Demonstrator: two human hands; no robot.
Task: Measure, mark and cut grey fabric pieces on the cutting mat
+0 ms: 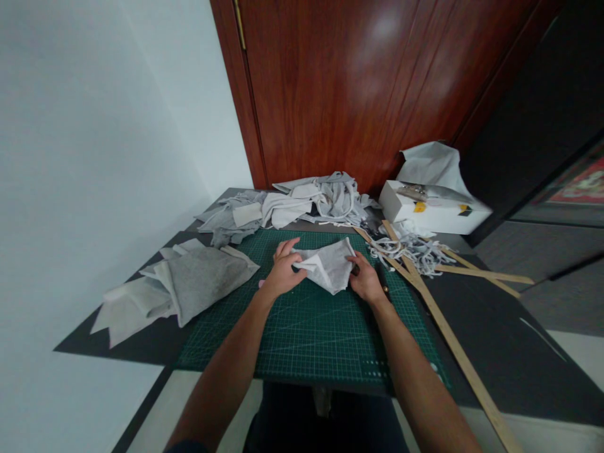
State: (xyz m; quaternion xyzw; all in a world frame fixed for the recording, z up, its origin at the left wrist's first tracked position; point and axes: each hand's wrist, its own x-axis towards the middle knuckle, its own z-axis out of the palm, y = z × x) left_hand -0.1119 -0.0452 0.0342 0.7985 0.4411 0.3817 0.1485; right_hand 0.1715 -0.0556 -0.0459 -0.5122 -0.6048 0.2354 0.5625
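Observation:
A small piece of light grey cloth (334, 263) with a folded white corner is stretched between my hands above the green cutting mat (321, 333). My left hand (285, 269) pinches its left edge between thumb and fingers. On the other side, my right hand (363, 277) grips the right edge of the cloth. A dark tool (383, 280) lies just beyond my right hand, partly hidden by it. Something small and pink (261, 284) shows beside my left wrist.
Grey cloth pieces (202, 280) lie at the left. More cloth (287, 204) is heaped along the back. At right are a white box (429, 211), a tangle of thin strips (418, 248) and crossed wooden rulers (453, 340).

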